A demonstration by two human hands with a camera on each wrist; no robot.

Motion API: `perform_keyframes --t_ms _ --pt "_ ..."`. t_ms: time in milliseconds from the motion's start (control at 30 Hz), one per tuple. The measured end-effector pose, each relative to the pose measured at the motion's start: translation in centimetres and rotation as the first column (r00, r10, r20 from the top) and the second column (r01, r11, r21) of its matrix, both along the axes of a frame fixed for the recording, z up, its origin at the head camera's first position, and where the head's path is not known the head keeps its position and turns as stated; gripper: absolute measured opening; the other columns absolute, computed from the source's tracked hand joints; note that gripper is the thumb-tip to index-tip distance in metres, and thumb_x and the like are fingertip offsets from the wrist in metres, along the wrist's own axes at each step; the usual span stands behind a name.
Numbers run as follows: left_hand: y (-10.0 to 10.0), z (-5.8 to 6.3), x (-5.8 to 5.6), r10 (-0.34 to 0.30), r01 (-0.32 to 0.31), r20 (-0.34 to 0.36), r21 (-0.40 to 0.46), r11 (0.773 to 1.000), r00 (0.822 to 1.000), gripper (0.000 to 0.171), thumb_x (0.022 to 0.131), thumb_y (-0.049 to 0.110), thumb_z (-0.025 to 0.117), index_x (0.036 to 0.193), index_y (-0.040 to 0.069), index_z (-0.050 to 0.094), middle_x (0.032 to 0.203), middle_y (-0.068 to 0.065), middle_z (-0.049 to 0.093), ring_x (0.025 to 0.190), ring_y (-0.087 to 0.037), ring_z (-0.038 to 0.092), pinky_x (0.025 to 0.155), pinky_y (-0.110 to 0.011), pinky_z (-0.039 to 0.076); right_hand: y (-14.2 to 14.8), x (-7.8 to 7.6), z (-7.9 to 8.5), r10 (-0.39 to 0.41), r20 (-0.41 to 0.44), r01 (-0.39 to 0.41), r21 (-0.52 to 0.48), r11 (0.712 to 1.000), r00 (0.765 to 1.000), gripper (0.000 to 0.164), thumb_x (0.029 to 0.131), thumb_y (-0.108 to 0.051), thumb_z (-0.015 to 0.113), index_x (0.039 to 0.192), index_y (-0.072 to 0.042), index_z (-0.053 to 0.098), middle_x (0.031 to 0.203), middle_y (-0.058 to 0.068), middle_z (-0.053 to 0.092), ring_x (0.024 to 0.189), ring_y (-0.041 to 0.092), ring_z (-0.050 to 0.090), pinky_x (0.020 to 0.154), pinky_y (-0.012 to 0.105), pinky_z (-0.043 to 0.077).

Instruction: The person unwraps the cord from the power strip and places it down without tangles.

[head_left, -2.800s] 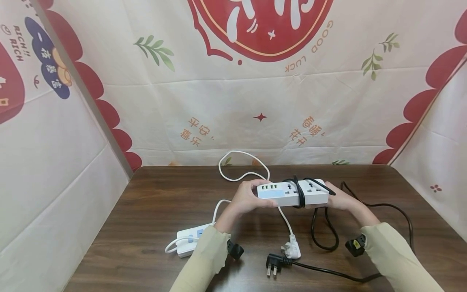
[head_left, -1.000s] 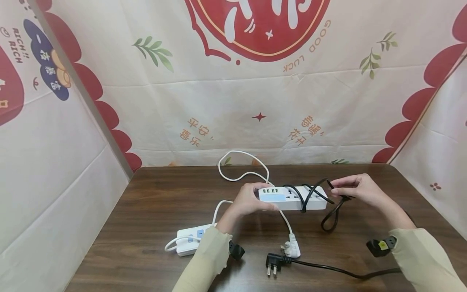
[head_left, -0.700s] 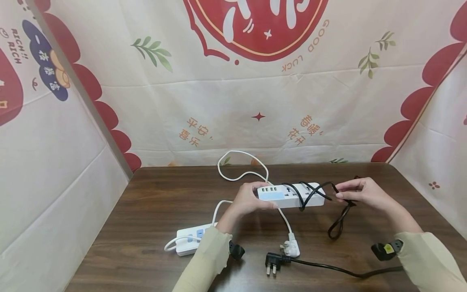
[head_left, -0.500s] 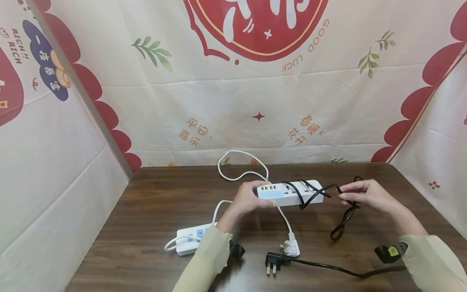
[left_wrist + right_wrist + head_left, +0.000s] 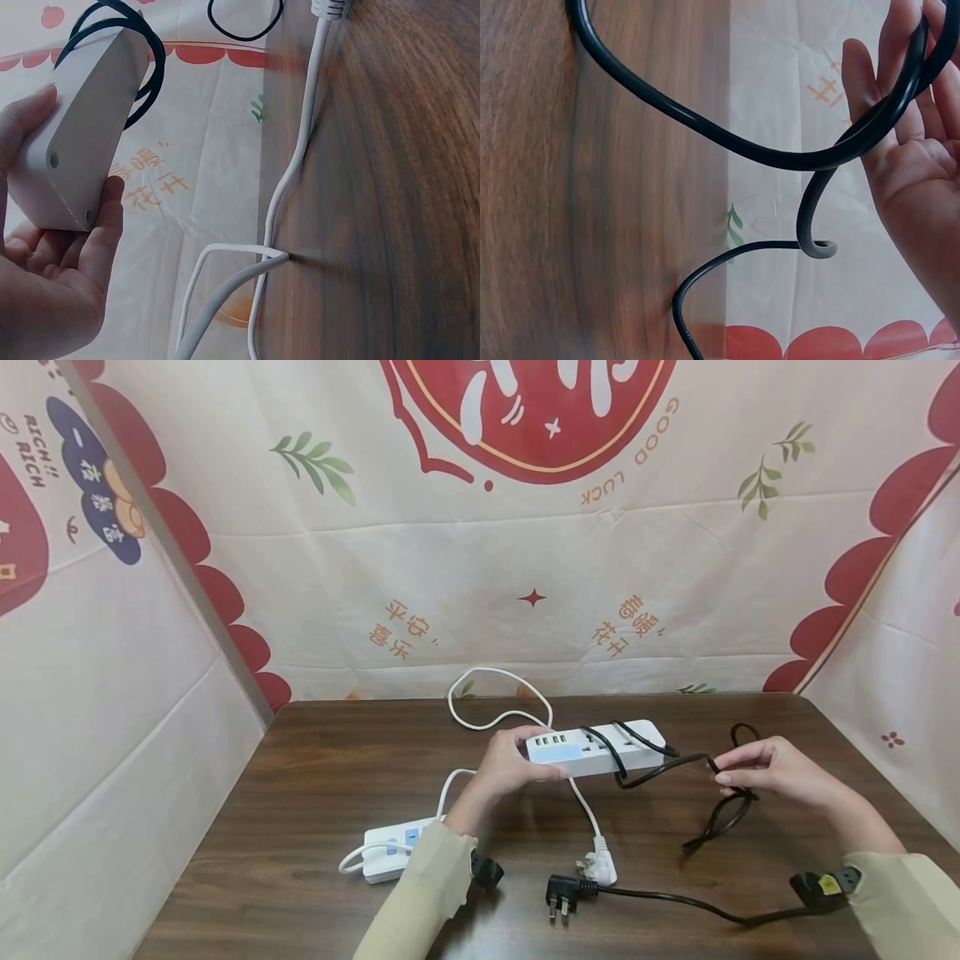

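Observation:
My left hand [image 5: 512,767] grips the left end of a white power strip [image 5: 600,762], held above the table. Its thumb lies along the near side; in the left wrist view the fingers [image 5: 111,214] curl under the strip's end. Black cord [image 5: 667,768] loops around the strip's right half. Off to the right, my right hand [image 5: 780,772] pinches this cord between thumb and fingertips, and a slack loop [image 5: 723,818] hangs below. In the right wrist view the black cord [image 5: 780,159] crosses in front of the palm.
A second white power strip [image 5: 390,852] lies at left, partly behind my left sleeve. Its white cord [image 5: 495,670] trails to the back, and a white plug [image 5: 598,864] rests mid-table. Near the front lies a black plug [image 5: 562,893]. Printed cloth [image 5: 480,568] stands behind the brown table [image 5: 315,777].
My right hand left the strip's right end, took the black cord and drew it rightward, loosening the wraps. The left hand kept its grip while the strip's right end tilted up slightly.

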State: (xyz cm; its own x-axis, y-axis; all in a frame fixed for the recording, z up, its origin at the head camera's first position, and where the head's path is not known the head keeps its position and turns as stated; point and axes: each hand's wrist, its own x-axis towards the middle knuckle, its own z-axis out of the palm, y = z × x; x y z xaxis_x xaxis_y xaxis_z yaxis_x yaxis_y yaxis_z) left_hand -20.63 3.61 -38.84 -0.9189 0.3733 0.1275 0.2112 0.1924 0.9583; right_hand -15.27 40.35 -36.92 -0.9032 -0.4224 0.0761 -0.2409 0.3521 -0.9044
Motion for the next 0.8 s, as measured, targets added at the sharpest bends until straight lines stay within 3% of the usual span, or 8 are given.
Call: perform_keyframes --t_ms 233,433,600,633,800 --pt "0.0 0.3 0.0 0.001 -0.001 -0.001 0.003 1.0 1.0 0.053 0.06 0.012 0.084 0.11 0.009 0.064 0.097 0.001 0.064 0.079 -0.007 0.055 0.07 -0.023 0.042 0.5 0.2 -0.3 0.023 -0.011 -0.022 0.043 0.999 1.0 0.028 0.083 0.006 0.058 0.092 -0.017 0.071 0.075 0.001 0.07 0.068 0.013 0.065 0.064 0.023 0.05" --pt "-0.2 1.0 0.4 -0.003 0.003 -0.003 0.002 1.0 1.0 0.052 0.061 0.011 0.083 0.11 0.008 0.064 0.097 -0.001 0.064 0.079 -0.007 0.054 0.07 -0.023 0.042 1.0 0.5 -0.8 -0.06 -0.027 0.063 0.12 0.991 0.998 0.024 0.081 0.003 0.062 0.088 -0.018 0.071 0.073 0.002 0.07 0.067 0.014 0.066 0.062 0.022 0.05" --pt "-0.2 1.2 0.5 -0.008 0.008 0.003 0.01 1.0 1.0 0.051 0.062 0.009 0.082 0.11 0.008 0.065 0.098 -0.002 0.064 0.08 -0.007 0.054 0.071 -0.024 0.041 1.5 0.4 -1.1 -0.184 -0.045 0.189 0.233 0.954 0.982 0.009 0.081 -0.004 0.066 0.088 -0.006 0.071 0.073 0.005 0.07 0.067 0.012 0.065 0.061 0.02 0.048" --pt "-0.2 0.8 0.2 -0.007 0.007 -0.001 0.007 1.0 1.0 0.052 0.062 0.011 0.083 0.11 0.01 0.065 0.098 -0.001 0.064 0.08 -0.007 0.054 0.071 -0.024 0.041 1.6 0.3 -1.1 -0.208 -0.046 0.213 0.247 0.945 0.977 0.01 0.08 -0.005 0.067 0.089 -0.002 0.07 0.073 0.004 0.07 0.067 0.011 0.065 0.06 0.02 0.048" --pt "-0.1 0.9 0.3 -0.016 0.016 -0.002 0.011 1.0 1.0 0.052 0.061 0.01 0.083 0.11 0.01 0.065 0.097 -0.001 0.064 0.079 -0.007 0.054 0.071 -0.023 0.042 2.0 -0.2 -1.0 -0.303 -0.082 0.313 0.321 0.894 0.95 0.028 0.079 -0.013 0.07 0.094 0.01 0.065 0.072 0.003 0.07 0.067 0.008 0.064 0.06 0.018 0.046"
